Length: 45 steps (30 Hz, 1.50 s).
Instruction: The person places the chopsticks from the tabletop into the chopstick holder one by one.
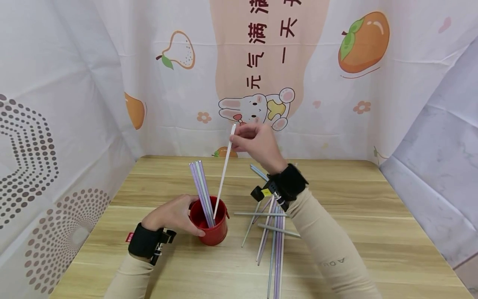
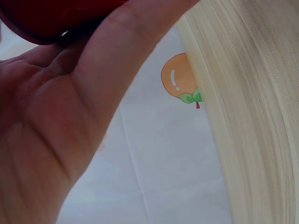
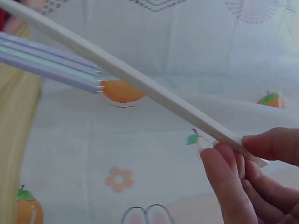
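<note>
A white chopstick (image 1: 225, 172) slants down from my right hand (image 1: 257, 143), which pinches it near its upper end between thumb and fingers. Its lower tip is inside the mouth of a small red bucket (image 1: 218, 234). Several purple and pale green chopsticks (image 1: 201, 189) lean together in that bucket, their ends sticking up to the left. My left hand (image 1: 177, 216) grips the bucket's left side, thumb in front. In the left wrist view, the bucket (image 2: 60, 16) shows above the palm. The right wrist view shows the white chopstick (image 3: 140, 84) held by fingertips.
Several loose chopsticks (image 1: 276, 249) in purple, white and grey lie crossed on the wooden table (image 1: 186, 270), partly under the right forearm. Blue chopsticks (image 1: 257, 171) lie farther back. A printed cloth (image 1: 179, 104) hangs behind the table's far edge.
</note>
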{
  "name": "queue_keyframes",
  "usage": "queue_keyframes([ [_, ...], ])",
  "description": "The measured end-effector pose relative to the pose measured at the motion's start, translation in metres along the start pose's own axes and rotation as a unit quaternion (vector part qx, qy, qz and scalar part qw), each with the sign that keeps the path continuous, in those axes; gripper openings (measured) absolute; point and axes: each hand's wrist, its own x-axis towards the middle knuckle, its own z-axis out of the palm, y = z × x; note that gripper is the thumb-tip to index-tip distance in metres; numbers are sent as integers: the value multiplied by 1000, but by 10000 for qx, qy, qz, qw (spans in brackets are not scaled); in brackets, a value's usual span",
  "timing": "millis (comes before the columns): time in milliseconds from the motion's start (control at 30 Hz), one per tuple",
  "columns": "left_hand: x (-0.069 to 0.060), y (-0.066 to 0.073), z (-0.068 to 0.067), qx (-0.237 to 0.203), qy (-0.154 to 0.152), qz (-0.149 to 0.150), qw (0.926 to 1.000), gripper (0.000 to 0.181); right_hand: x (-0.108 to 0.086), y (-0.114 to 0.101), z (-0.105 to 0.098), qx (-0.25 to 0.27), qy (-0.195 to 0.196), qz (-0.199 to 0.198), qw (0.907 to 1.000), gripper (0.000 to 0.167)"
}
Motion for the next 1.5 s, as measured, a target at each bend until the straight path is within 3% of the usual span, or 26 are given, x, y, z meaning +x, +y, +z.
queue_keyframes([
  [133, 0, 0, -1, 20, 6, 7, 10000, 76, -3, 23, 15, -172, 76, 52, 9998, 16],
  [467, 2, -1, -1, 83, 34, 92, 9999, 71, -5, 64, 43, -643, -304, 601, 9956, 13],
  [667, 2, 0, 0, -20, -4, 28, 10000, 70, -9, 76, 52, -637, -436, 934, 9926, 15],
  [933, 2, -2, 0, 54, -15, 74, 10000, 69, -13, 82, 59, -605, -490, 734, 9943, 16],
  [1133, 2, -3, 0, 92, 6, 118, 9999, 69, -15, 86, 48, -625, -977, 838, 9897, 20],
  [1233, 2, -2, 0, 87, 28, 75, 9999, 68, -18, 88, 29, -1086, -1343, 997, 9799, 22],
  [1333, 2, -1, 0, 57, 32, 35, 10000, 69, -25, 93, 3, -1894, -1724, 971, 9617, 17],
  [1433, 2, 0, 0, 55, 30, 8, 10000, 70, -35, 103, -25, -2863, -2188, 698, 9302, 4],
  [1500, 1, 0, 0, 50, 18, 10, 10000, 71, -45, 111, -42, -3370, -2532, 492, 9055, 5],
])
